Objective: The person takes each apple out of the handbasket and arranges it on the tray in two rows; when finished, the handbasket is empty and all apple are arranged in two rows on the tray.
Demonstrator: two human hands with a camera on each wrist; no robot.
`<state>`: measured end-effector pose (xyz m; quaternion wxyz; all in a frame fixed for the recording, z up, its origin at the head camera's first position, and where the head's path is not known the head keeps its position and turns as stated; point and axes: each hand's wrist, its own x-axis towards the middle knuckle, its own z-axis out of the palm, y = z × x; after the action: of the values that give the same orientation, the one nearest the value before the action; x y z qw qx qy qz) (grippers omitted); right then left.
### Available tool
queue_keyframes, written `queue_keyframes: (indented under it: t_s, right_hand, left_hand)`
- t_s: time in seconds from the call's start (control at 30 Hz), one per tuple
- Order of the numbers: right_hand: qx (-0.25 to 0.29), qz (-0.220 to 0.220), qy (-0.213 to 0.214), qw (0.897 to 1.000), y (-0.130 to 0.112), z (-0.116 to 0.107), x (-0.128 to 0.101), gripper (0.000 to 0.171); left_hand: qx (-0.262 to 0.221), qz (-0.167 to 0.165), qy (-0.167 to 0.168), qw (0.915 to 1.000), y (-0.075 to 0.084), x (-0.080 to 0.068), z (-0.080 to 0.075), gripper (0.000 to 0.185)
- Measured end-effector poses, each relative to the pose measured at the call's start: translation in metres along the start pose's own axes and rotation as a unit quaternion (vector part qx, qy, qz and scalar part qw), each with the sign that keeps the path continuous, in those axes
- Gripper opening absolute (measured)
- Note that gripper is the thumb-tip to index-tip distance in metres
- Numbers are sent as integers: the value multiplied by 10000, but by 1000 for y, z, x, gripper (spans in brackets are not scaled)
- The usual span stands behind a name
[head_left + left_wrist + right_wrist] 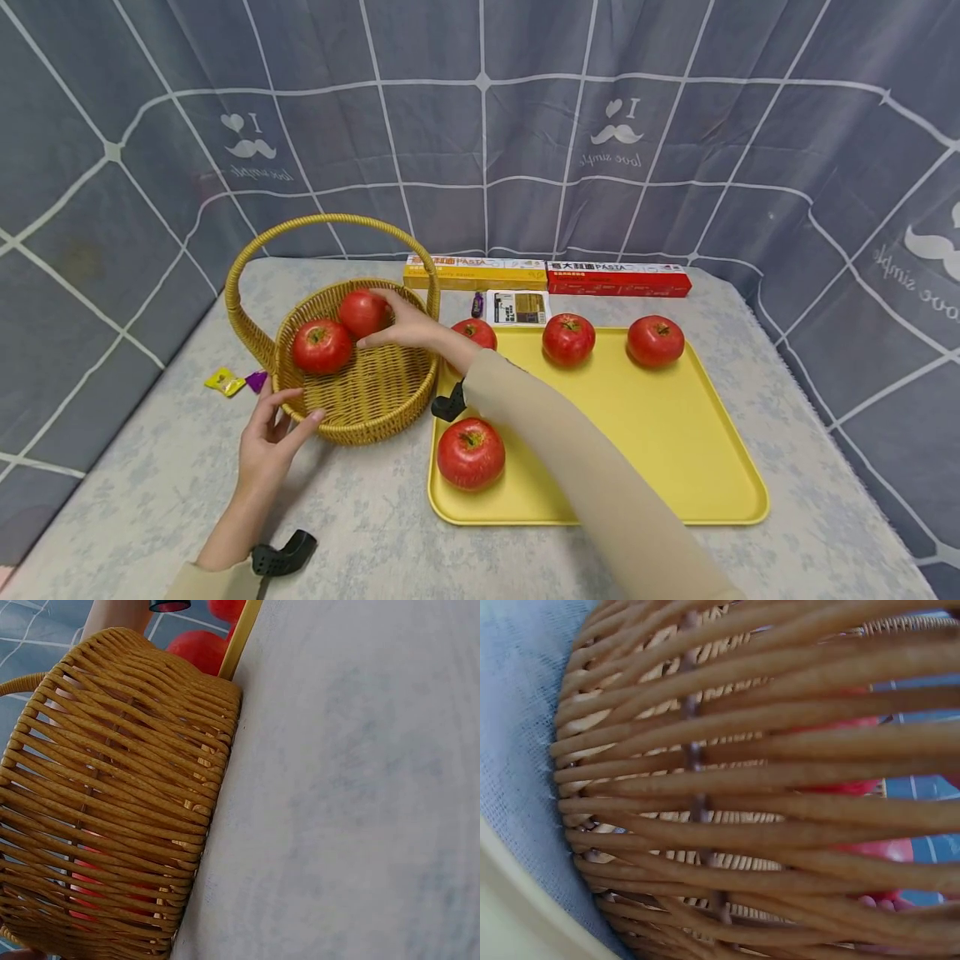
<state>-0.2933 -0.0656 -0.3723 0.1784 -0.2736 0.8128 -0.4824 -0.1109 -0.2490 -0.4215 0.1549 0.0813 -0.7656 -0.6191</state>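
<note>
A round wicker basket with a tall arched handle stands at the left on the cloth. My left hand grips its near left rim, thumb and index finger over the edge. Inside, one red apple lies against the left wall. My right hand reaches over the basket's right side and holds another red apple beside the first one. Through the weave, the right wrist view shows patches of red apple. The left wrist view mostly shows the basket's outer wall.
A yellow tray right of the basket carries several apples, one at its near left corner. My right forearm crosses over it. Two pasta boxes line the back, with a small packet before them. Wrapped candies lie left of the basket.
</note>
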Motion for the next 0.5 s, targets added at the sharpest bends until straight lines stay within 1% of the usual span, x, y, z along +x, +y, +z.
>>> queue_keyframes:
  t_s: [0.07, 0.13, 0.33, 0.5]
  right_hand:
    - [-194, -4, 76, 9998, -1, 1, -1, 87]
    - [-277, 28, 122, 9995, -1, 1, 0, 86]
    - [-167, 115, 167, 9997, 0, 3, 5, 86]
    - [-432, 310, 304, 9981, -1, 6, 11, 83]
  left_hand:
    - [-8, -5, -10, 10000, 0, 0, 0, 43]
    - [-13, -12, -15, 10000, 0, 1, 0, 42]
    - [-49, -76, -22, 10000, 0, 1, -1, 43]
    - [-58, -193, -43, 9998, 1, 1, -1, 43]
